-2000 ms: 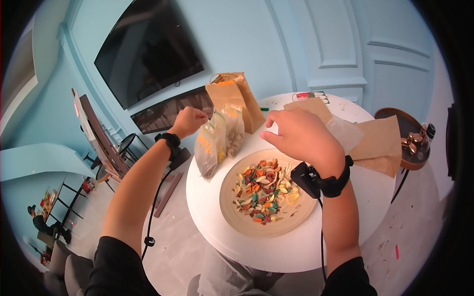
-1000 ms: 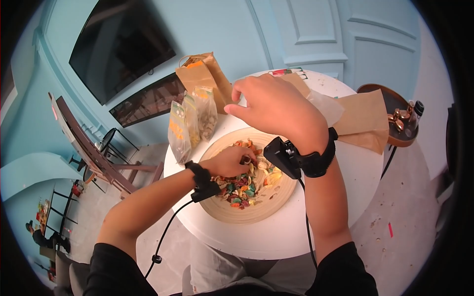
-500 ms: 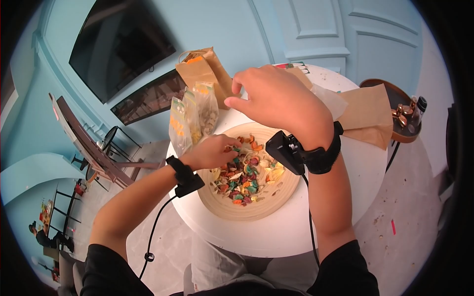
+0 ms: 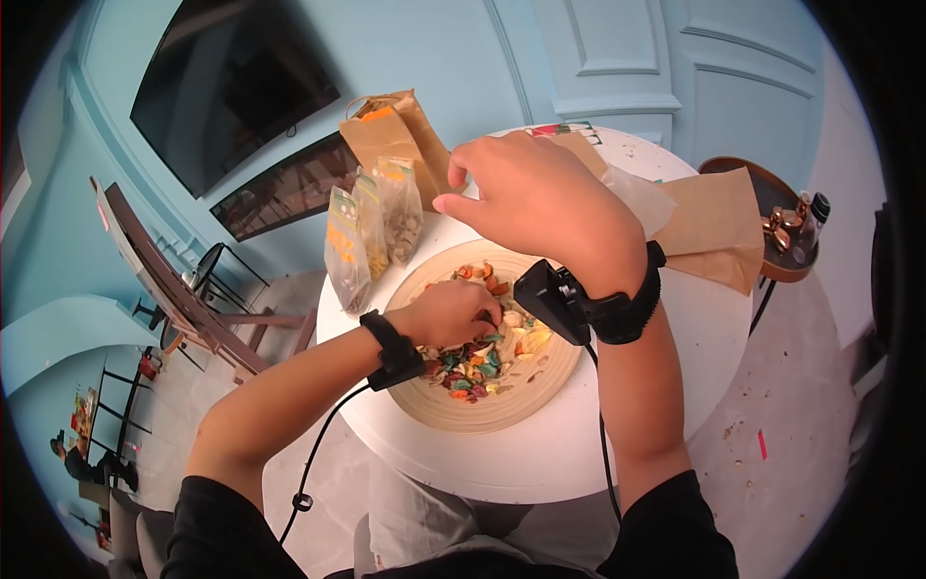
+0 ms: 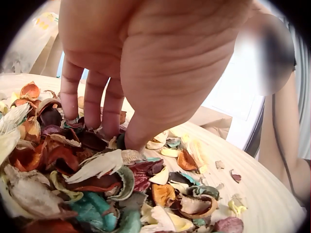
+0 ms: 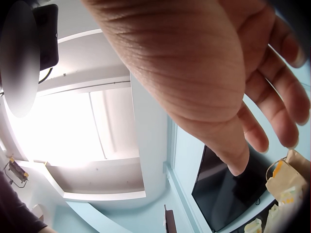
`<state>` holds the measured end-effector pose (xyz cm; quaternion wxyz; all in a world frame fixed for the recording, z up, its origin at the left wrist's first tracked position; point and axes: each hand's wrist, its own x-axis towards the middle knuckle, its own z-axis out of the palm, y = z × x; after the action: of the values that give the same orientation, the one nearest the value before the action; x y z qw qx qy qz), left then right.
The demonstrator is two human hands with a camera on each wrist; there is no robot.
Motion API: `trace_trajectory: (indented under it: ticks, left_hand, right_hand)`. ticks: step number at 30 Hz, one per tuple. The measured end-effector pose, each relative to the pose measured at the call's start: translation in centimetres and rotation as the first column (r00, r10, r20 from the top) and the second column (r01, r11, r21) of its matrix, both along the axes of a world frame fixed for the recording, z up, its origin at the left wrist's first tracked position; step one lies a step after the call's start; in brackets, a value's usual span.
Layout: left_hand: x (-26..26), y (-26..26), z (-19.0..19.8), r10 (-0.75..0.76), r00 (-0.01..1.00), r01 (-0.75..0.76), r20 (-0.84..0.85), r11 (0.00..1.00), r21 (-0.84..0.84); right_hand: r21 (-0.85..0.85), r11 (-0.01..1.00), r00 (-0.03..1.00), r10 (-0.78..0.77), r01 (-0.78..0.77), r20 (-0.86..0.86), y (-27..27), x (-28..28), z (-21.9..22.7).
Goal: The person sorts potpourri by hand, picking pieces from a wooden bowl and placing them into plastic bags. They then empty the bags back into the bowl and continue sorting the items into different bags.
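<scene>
My left hand (image 4: pixel 446 313) reaches down into a heap of dried potpourri petals (image 4: pixel 471 374) on a round, pale wooden plate (image 4: pixel 502 417). In the left wrist view its fingers (image 5: pixel 97 99) point nearly straight down, with the tips among orange, dark red, green and cream pieces. The thumb tip lies close beside them, and the very tips are partly hidden by petals. My right hand (image 4: pixel 545 201) hovers above the far side of the plate, its fingers loosely bent. The right wrist view shows nothing held between the right thumb and fingers (image 6: pixel 277 99).
Several clear zip bags (image 4: pixel 349 253) stand on the white round table (image 4: pixel 434 468), left of the plate. Behind them is a brown paper bag (image 4: pixel 394 145) with handles. Flattened brown paper (image 4: pixel 714 227) lies right. A side tray (image 4: pixel 752 179) holds copper-coloured ornaments.
From beside the bags, my left hand came down into the petals, lifted slightly toward the plate's left side, then dipped back in. The right hand stays raised; the head view shifted.
</scene>
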<state>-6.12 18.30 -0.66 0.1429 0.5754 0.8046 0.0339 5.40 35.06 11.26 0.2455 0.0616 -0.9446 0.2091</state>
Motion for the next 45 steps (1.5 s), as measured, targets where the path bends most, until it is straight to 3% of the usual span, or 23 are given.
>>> trace_trajectory:
  ticks: [6, 9, 12, 16, 20, 23, 24, 27, 30, 37, 39, 42, 45]
  left_hand:
    - [-0.3, -0.6, -1.1, -0.04, 0.999, 0.043, -0.029, 0.989, 0.14]
    - [0.7, -0.5, 1.5, 0.113, 0.993, -0.119, 0.043, 0.977, 0.177]
    - [0.8, -1.1, 3.7, 0.264, 0.936, -0.303, 0.234, 0.941, 0.149]
    - [-1.4, -2.7, 3.0, 0.328, 0.829, -0.455, 0.454, 0.867, 0.203]
    - [-2.8, -4.5, 4.9, 0.36, 0.875, -0.454, 0.323, 0.841, 0.294]
    - [-5.4, -6.2, 8.6, 0.437, 0.896, -0.424, 0.078, 0.789, 0.446]
    - [-7.0, -7.0, 9.7, 0.457, 0.889, -0.378, -0.04, 0.779, 0.501]
    - [-10.0, -8.8, 12.4, 0.576, 0.8, -0.398, -0.168, 0.719, 0.569]
    - [-12.0, -10.1, 12.9, 0.647, 0.716, -0.468, -0.262, 0.724, 0.507]
    - [-13.4, -10.5, 10.9, 0.64, 0.719, -0.449, -0.271, 0.726, 0.521]
    - [-11.6, -9.5, 10.1, 0.63, 0.714, -0.42, -0.304, 0.734, 0.534]
    - [-8.7, -8.5, 8.1, 0.501, 0.758, -0.207, -0.417, 0.792, 0.575]
    - [-5.1, -7.7, 5.2, 0.18, 0.88, 0.049, -0.439, 0.886, 0.462]
  right_hand:
    - [-0.001, 1.0, 1.0, 0.001, -0.001, 0.01, 0.1, 0.1, 0.2]
    - [0.0, 1.0, 1.0, 0.0, 0.0, -0.004, 0.2, 0.0, 0.1]
    - [-0.001, 1.0, 0.998, 0.021, -0.021, -0.061, 0.3, -0.2, -0.4]
    - [0.004, 1.0, 0.996, 0.022, -0.021, -0.091, 0.2, -0.1, -0.5]
    - [-0.004, 0.999, 0.979, 0.042, -0.044, -0.198, 0.4, -0.2, -1.4]
    - [-0.011, 1.0, 0.995, 0.017, -0.019, -0.094, 0.1, 0.2, -0.6]
    - [-0.014, 1.0, 0.998, 0.015, -0.016, -0.064, 0.0, 0.3, -0.3]
    - [-0.016, 1.0, 1.0, 0.014, -0.014, -0.005, -0.2, 0.4, 0.1]
    - [-0.01, 1.0, 1.0, 0.024, -0.024, -0.017, -0.3, 0.3, -0.2]
    - [0.009, 1.0, 0.999, 0.024, -0.023, -0.024, -0.3, 0.1, -0.2]
    - [0.009, 1.0, 1.0, 0.027, -0.027, -0.002, -0.3, 0.0, -0.3]
    - [0.009, 1.0, 1.0, 0.023, -0.023, -0.017, -0.4, -0.3, -0.3]
    - [0.031, 0.999, 0.997, 0.02, -0.018, -0.077, -0.3, -0.6, -0.9]
